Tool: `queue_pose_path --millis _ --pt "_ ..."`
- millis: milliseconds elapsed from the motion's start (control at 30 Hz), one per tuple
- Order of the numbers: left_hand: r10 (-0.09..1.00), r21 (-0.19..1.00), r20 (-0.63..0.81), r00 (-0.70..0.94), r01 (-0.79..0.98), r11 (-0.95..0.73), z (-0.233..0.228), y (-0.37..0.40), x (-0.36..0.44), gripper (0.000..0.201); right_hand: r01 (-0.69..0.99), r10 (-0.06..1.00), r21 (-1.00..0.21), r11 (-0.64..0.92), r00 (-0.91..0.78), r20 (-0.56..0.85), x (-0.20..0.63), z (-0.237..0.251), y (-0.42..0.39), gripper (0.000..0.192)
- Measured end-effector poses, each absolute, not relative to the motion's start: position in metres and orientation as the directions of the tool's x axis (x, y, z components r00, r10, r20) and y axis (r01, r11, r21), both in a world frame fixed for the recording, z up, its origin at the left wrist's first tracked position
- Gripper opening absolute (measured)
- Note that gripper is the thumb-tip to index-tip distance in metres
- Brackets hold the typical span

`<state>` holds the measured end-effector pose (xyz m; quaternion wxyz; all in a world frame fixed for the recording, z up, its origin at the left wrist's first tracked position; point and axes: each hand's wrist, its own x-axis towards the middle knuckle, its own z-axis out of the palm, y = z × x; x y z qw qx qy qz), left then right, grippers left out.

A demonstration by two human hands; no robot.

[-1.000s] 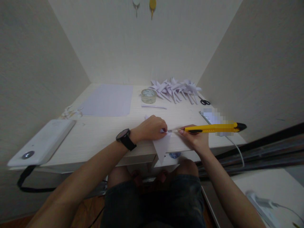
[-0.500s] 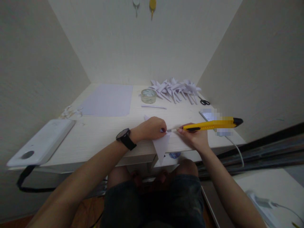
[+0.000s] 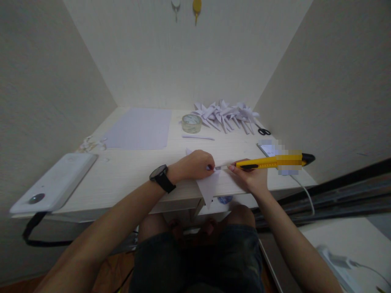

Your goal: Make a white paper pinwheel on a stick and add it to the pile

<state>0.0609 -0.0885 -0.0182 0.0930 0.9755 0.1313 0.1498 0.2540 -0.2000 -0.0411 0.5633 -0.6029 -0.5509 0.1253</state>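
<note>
A folded piece of white paper (image 3: pixel 209 191) is gripped in my left hand (image 3: pixel 198 164), its pointed corner hanging past the front edge of the desk. My fingers are curled closed over its middle, hiding most of the folds. My right hand (image 3: pixel 249 175) pinches a yellow utility knife (image 3: pixel 259 163) near its front end. The knife's blade points left, its tip at the paper beside my left fingertips. Whether the tip has gone through the paper I cannot tell.
Behind my hands lie a thin paper stick (image 3: pixel 198 137) and a roll of clear tape (image 3: pixel 191 123). Paper pinwheels (image 3: pixel 224 114) are heaped at the back, near scissors (image 3: pixel 264 132). A paper sheet (image 3: pixel 140 128) and a white device (image 3: pixel 56 181) lie left; a phone (image 3: pixel 265 149) lies right.
The paper's hanging lower corner has shifted up slightly. Both hands and the knife keep almost the same position.
</note>
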Motion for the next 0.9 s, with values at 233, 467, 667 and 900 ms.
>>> queue_pose_path --millis 233,467,667,900 --pt "0.294 0.213 0.256 0.921 0.243 -0.946 -0.0172 -0.0892 0.0615 0.015 0.536 0.8 -0.81 0.239 0.364 0.477 0.2553 -0.0422 -0.1993 0.017" --pt "0.306 0.198 0.237 0.922 0.262 -0.944 -0.0166 -0.0895 0.0622 0.015 0.547 0.808 -0.805 0.23 0.354 0.471 0.2549 -0.0427 -0.1994 0.017" --pt "0.303 0.203 0.247 0.92 0.256 -0.945 -0.016 -0.0899 0.0618 0.016 0.529 0.817 -0.813 0.245 0.339 0.467 0.255 -0.042 -0.1989 0.016" --pt "0.309 0.203 0.234 0.922 0.265 -0.943 -0.0143 -0.0914 0.0641 0.019 0.549 0.841 -0.797 0.252 0.284 0.461 0.2558 -0.0339 -0.1947 0.019"
